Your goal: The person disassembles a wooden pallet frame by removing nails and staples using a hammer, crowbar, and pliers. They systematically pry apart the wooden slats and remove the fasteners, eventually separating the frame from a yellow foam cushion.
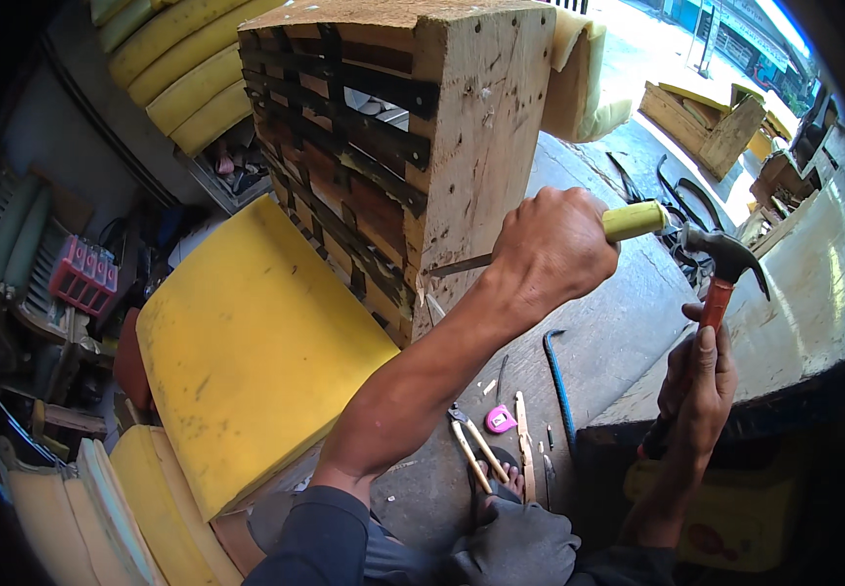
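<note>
While left hand point(556, 242) clenches yellow tool point(634, 222), shaft point(464, 265) leftward, right hand point(702, 376) closed round hammer point(718, 293)

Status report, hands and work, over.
Left hand gripping yellow-handled tool, tip at wooden frame. Right hand holding hammer, head by handle end, nothing between. Yellow foam beside frame.

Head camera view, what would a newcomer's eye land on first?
Probably the big yellow foam slab, left of centre, and the wooden frame with black straps at top centre. Then, near the middle, the left hand grips a yellow-handled tool, its blade toward the frame; at right, the right hand holds a red-handled hammer.
</note>
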Tool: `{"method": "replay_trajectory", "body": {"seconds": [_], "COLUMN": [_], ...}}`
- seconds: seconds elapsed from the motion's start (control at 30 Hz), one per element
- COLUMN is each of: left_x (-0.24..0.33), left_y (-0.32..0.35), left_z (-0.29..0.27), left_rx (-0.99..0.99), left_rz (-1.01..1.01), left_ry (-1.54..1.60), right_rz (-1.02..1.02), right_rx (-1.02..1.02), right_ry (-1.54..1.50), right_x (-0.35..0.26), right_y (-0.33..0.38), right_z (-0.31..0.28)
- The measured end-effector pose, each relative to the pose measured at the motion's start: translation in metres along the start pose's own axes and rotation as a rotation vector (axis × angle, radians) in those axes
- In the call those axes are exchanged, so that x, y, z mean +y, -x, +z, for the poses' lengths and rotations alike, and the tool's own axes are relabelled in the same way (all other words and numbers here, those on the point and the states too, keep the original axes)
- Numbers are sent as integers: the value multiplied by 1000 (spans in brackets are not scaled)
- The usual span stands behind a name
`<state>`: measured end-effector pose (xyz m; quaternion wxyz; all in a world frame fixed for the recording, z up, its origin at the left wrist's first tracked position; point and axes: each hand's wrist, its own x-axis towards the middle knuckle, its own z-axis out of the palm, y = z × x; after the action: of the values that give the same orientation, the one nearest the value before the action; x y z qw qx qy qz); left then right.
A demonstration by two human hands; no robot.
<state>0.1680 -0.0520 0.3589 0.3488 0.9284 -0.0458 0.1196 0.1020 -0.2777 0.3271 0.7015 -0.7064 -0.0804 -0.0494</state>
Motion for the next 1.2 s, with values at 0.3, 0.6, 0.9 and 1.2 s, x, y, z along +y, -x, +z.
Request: {"method": "replay_trajectory", "body": {"seconds": [0.3,0.6,0.9,1.2], "left_x": [-6,-11,-11,-10], "left_y": [-10,-13,-23,-25], "left_z": [8,14,11,13], "left_rx": [-3,-46,-57,-59], "left_rz": [-112,-151,-234,-264], "left_ry": [-54,-113,-139,-156], "right_rz": [126,181,168,118], "right_rx": [-63,-138,10,214], "right_ry": [65,157,-8,-268], "right_x": [13,18,34,44], "right_y": [-65,-76,-79,-81], "right_z": [-3,13,5,14]}}
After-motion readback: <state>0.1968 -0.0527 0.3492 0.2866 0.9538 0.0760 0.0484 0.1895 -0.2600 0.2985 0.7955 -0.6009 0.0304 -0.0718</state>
